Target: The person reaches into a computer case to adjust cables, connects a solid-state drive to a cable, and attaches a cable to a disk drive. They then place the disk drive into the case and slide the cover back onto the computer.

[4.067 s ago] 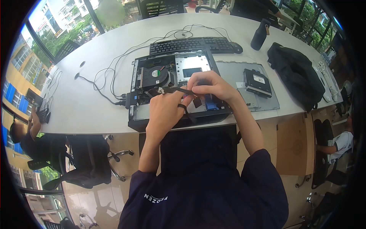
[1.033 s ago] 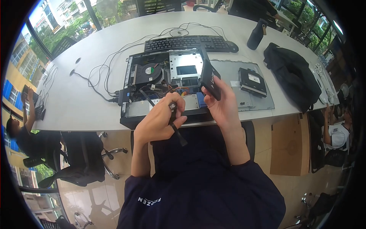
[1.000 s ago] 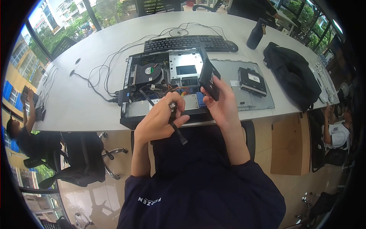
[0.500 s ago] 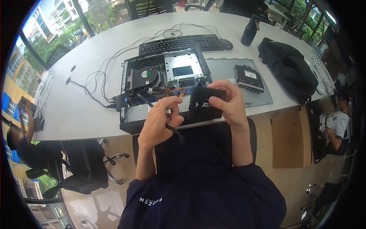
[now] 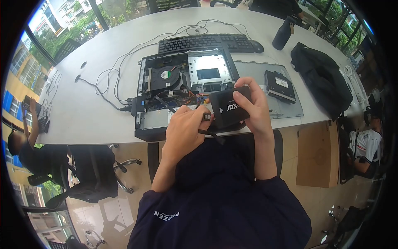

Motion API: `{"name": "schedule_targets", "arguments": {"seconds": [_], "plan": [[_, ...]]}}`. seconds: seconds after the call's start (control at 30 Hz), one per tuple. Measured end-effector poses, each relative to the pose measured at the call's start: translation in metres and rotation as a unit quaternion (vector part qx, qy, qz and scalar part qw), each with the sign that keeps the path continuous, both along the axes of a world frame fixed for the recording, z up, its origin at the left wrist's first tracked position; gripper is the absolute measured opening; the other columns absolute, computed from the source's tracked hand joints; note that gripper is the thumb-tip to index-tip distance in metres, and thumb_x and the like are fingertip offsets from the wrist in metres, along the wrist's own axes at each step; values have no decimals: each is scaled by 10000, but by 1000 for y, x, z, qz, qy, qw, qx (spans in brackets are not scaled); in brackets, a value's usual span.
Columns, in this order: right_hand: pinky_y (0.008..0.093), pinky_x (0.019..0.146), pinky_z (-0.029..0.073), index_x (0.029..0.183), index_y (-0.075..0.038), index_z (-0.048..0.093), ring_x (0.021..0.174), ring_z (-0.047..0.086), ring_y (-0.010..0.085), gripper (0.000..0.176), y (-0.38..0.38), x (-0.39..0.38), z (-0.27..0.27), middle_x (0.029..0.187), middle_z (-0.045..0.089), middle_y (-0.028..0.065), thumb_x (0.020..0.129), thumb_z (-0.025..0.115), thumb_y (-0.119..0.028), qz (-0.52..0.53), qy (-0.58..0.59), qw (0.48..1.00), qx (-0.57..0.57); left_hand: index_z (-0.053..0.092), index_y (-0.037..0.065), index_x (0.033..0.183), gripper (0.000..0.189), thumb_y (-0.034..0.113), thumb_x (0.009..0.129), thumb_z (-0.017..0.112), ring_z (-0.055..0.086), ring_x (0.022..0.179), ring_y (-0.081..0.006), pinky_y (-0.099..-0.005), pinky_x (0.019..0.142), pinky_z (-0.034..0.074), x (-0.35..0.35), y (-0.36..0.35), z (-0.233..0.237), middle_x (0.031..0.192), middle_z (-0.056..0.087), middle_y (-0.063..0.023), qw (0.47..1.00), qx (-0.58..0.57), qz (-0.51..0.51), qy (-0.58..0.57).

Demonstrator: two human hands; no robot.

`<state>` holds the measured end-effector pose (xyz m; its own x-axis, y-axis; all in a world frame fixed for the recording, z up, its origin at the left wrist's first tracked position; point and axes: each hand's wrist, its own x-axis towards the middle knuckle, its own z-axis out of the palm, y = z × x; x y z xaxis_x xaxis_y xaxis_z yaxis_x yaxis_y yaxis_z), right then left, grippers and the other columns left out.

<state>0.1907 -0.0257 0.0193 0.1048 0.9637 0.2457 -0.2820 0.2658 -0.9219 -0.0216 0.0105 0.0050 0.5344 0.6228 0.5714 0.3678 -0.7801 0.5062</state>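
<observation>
My right hand (image 5: 258, 114) grips a black solid-state drive (image 5: 227, 108) with white lettering, thumb on its face and fingers behind it. In my left hand (image 5: 183, 132) the fingers pinch a black cable connector (image 5: 207, 117) close to the drive's left edge. A length of flat black cable (image 5: 212, 135) trails from under that hand toward the right. Just beyond both hands lies the opened desktop computer case (image 5: 152, 123), with a round fan (image 5: 166, 79), a silver metal bracket (image 5: 208, 62) and coloured wires showing inside.
Behind the case are a keyboard (image 5: 190, 43) and mouse (image 5: 257, 47). To the right, an optical-looking black drive (image 5: 280, 85) rests on a metal cover panel (image 5: 290, 108). Farther right are a dark bottle (image 5: 282, 34) and a black bag (image 5: 321, 79). Cables (image 5: 99, 92) run across the left tabletop.
My left hand has moved right and closed more tightly, bringing the connector up to the drive's edge. The drive has tilted slightly in my right hand. The view has shifted a little.
</observation>
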Motion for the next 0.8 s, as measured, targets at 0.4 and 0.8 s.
{"name": "schedule_targets", "arguments": {"seconds": [0.4, 0.8], "plan": [[188, 430, 409, 1107, -75, 574, 605, 562, 24, 223, -3, -4, 0, 853, 609, -5, 962, 713, -172, -42, 14, 999, -1, 605, 50, 932, 249, -27, 711, 694, 564, 662, -318, -417, 637, 428, 8, -3, -7, 672, 607, -104, 996, 63, 61, -2], [186, 416, 413, 1098, -72, 568, 629, 574, 26, 227, -5, -10, 1, 890, 600, 1, 955, 713, -171, -88, -37, 995, 3, 616, 58, 993, 273, 13, 757, 747, 572, 607, -246, -364, 640, 410, 13, -5, -5, 752, 654, -43, 988, 107, 100, 46]]}}
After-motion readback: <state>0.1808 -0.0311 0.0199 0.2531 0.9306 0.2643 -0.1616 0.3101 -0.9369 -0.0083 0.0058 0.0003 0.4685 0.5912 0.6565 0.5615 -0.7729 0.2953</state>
